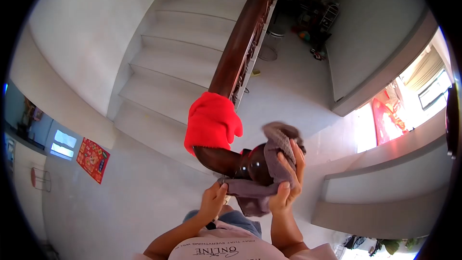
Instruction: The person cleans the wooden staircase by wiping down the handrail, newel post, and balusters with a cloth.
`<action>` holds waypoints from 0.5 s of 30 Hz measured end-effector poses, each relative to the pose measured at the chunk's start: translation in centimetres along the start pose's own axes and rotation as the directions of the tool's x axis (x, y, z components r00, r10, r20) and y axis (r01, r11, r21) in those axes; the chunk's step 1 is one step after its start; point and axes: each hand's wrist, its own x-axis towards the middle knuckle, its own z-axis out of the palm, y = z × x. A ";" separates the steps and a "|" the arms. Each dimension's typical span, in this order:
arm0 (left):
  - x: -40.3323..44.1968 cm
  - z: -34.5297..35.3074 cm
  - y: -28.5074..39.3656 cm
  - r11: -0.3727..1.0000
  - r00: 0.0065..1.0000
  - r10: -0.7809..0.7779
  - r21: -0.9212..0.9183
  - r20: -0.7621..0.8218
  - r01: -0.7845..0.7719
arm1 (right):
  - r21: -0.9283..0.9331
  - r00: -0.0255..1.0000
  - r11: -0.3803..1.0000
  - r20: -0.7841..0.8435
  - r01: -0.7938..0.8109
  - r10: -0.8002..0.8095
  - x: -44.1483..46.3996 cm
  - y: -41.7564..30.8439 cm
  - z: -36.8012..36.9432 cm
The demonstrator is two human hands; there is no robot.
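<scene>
A grey-purple cloth (279, 163) is draped around the rounded end of a dark, glossy wooden newel post (260, 165) at the foot of a staircase. My right hand (290, 178) presses and grips the cloth against the post's right side, fingers pointing up. Lower left, my left hand (213, 199) pinches the other end of the same cloth, which stretches below the post. A bright red cloth (211, 121) lies over the handrail (240, 43), just where it bends toward the post.
White stairs (180, 33) rise along the railing's left side. A stool (276, 32) stands on the floor behind it. A red patterned mat (93, 160) is at left. A low curved wall (385, 178) runs along the right.
</scene>
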 end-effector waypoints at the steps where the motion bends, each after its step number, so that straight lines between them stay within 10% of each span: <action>1: 0.3 -1.8 1.5 0.992 0.998 -0.006 0.127 0.063 -0.002 | 0.025 1.000 1.000 -0.015 -0.010 0.010 0.1 0.0 0.0; 10: 8.0 -6.8 5.9 0.944 0.944 0.328 0.052 -0.016 -0.327 | -0.328 0.971 0.944 0.238 0.046 0.035 3.8 -3.9 0.3; 14: 14.0 -10.0 5.8 0.876 0.987 0.142 -0.473 0.074 -0.091 | -0.646 0.931 0.747 0.349 0.156 0.107 4.3 -6.2 3.4; 15: 15.9 -10.6 5.6 0.956 0.985 0.170 -0.247 0.022 -0.159 | -0.682 0.930 0.708 0.355 0.184 0.100 4.1 -6.4 4.6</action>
